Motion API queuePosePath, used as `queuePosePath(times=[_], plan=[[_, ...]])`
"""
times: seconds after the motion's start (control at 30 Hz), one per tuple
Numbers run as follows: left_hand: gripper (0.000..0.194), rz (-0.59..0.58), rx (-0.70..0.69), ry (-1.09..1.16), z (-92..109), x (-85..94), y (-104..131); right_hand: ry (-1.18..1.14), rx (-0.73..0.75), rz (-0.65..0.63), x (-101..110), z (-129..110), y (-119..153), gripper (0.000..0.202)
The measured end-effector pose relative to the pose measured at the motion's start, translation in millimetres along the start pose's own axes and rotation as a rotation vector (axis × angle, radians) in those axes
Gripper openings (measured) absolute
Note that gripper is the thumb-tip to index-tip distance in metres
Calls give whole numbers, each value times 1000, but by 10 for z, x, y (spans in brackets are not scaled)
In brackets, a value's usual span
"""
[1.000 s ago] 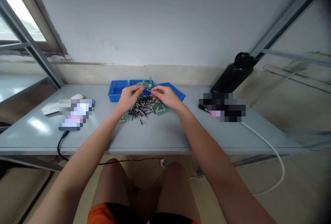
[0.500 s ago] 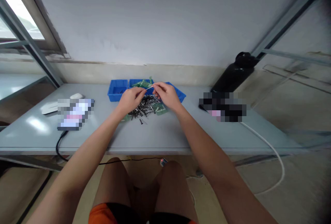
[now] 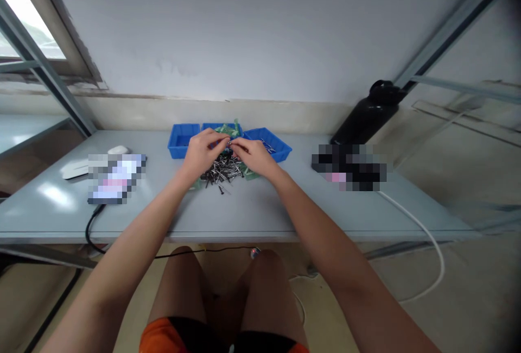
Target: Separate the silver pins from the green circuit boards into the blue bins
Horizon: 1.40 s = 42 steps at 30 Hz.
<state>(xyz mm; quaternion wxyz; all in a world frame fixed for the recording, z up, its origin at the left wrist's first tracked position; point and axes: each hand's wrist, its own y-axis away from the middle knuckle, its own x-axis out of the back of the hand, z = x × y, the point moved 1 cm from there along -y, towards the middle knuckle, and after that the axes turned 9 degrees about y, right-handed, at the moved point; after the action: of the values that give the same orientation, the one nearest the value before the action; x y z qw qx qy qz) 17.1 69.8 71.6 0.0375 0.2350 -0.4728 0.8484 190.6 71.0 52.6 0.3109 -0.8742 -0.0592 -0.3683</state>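
Observation:
My left hand (image 3: 203, 152) and my right hand (image 3: 255, 156) meet fingertip to fingertip above a pile of loose screws (image 3: 222, 171). Both are closed in a pinch; what lies between the fingertips is too small to name. Behind the hands are a blue bin (image 3: 183, 138) at the left, a middle blue bin with green plastic (image 3: 228, 129) in it, and a tilted blue bin (image 3: 280, 149) at the right holding some thin metal pieces. More green plastic lies beside the pile, partly hidden by my right hand.
A phone (image 3: 117, 179) with a black cable and a white case (image 3: 118, 150) lie at the left. On the right stand a black bottle (image 3: 364, 119) and a blurred dark object (image 3: 350, 168) with a white cable. The table's front edge (image 3: 236, 235) runs above my knees.
My right hand has moved left and slightly down, bringing the fingertips together. The thin metal piece that spanned the hands no longer shows clearly. More of the right blue bin is visible.

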Motion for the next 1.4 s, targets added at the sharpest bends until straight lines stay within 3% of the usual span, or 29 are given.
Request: queuePosePath(times=[0.13, 0.27, 0.37, 0.57, 0.77, 1.07, 1.27, 1.4], plan=[[16, -26, 33, 48, 12, -30, 2, 72, 50, -36, -26, -10, 12, 26], [13, -23, 152, 93, -16, -43, 10, 95, 6, -14, 7, -5, 11, 23], [12, -88, 194, 84, -45, -48, 20, 69, -31, 32, 40, -6, 5, 23], [10, -244, 118, -44, -119, -75, 37, -45, -61, 65, 40, -9, -9, 24], [8, -324, 54, -59, -162, -75, 43, -33, -69, 29, 26, -40, -3, 23], [9, -332, 70, -94, -155, -77, 38, -54, -99, -35, 6, -7, -4, 20], [17, -286, 151, -145, -145, -66, 49, -202, -167, 104, 59, 70, -25, 22], [23, -183, 129, -116, -108, -38, 30, -255, -189, 148, 82, 98, -35, 25]])
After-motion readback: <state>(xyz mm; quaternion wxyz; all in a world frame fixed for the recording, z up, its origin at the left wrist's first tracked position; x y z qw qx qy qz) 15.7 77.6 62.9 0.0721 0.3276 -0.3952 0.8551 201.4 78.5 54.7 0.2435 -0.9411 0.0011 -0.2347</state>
